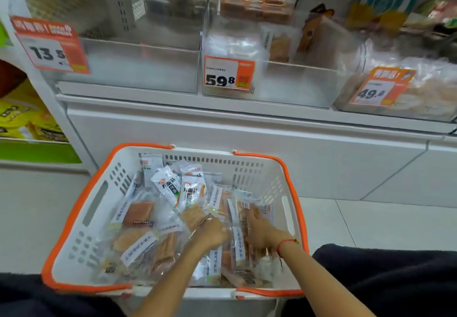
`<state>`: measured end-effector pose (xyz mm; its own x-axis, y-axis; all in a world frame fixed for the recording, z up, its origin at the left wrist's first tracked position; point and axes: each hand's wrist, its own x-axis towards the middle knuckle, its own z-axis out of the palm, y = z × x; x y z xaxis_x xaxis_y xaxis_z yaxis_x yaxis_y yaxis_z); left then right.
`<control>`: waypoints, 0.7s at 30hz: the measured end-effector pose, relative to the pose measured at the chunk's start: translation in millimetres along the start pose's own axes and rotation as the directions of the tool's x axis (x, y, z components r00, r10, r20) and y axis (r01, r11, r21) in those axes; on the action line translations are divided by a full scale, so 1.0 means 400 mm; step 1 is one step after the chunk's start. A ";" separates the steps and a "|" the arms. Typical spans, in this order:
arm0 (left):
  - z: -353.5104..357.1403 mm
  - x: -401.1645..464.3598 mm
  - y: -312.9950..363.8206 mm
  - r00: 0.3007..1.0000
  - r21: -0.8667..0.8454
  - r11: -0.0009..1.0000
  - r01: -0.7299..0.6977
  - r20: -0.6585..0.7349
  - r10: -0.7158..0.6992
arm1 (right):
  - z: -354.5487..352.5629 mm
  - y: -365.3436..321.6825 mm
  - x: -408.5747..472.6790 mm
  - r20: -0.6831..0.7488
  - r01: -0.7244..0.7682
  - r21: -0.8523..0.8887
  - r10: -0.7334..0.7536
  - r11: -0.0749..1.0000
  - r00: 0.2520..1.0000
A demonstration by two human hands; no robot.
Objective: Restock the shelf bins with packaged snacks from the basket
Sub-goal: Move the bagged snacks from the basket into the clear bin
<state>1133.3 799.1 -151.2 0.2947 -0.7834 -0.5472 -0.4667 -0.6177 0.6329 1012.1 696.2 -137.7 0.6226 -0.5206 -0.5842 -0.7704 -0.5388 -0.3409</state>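
A white basket with orange rim [74, 218] sits on the floor in front of me, filled with several clear and white snack packets [138, 220]. My left hand [212, 234] is inside the basket, its fingers curled around a clear packet of tan snack [195, 215]. My right hand [261, 232] reaches in beside it, fingers laid on upright packets [243, 220] at the right side. Above, clear shelf bins stand in a row: the left bin [138, 67] looks empty, the middle bin [284, 82] holds a few packets at its back, the right bin [408, 89] is full.
Orange price tags reading 13.5 [49, 52], 59.8 [228, 74] and 49.8 [380, 89] hang on the bin fronts. A white cabinet front [247, 148] runs below the shelf. Yellow packages [22, 116] fill a shelf at the left. My dark-clad knees flank the basket.
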 end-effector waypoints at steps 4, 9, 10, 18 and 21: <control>0.048 0.026 -0.032 1.000 -0.141 0.990 -0.018 -0.004 0.017 | -0.058 0.002 0.020 0.184 -0.023 0.080 0.008 0.997 0.983; 0.061 0.022 -0.038 0.995 -0.217 0.974 -0.062 -0.092 0.043 | -0.045 0.033 0.013 -0.011 -0.011 0.020 0.011 1.000 1.000; 0.060 0.022 -0.040 0.995 -0.249 0.968 -0.043 -0.101 0.018 | -0.038 0.037 0.010 -0.058 0.002 -0.023 -0.004 1.000 0.998; -0.045 -0.005 -0.064 0.989 -0.487 0.874 0.013 -0.123 -0.083 | -0.077 0.015 -0.024 -0.188 0.139 0.108 -0.117 0.984 0.975; -0.087 -0.009 -0.070 0.986 -0.557 0.830 0.022 -0.125 -0.110 | -0.125 -0.024 -0.060 -0.216 0.211 0.418 -0.129 0.884 0.968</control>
<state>1174.3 817.0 -147.9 0.4463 -0.7132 -0.5405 0.0837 -0.5681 0.8187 1011.3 680.8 -83.8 0.7317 -0.5776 -0.3620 -0.6067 -0.3096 -0.7322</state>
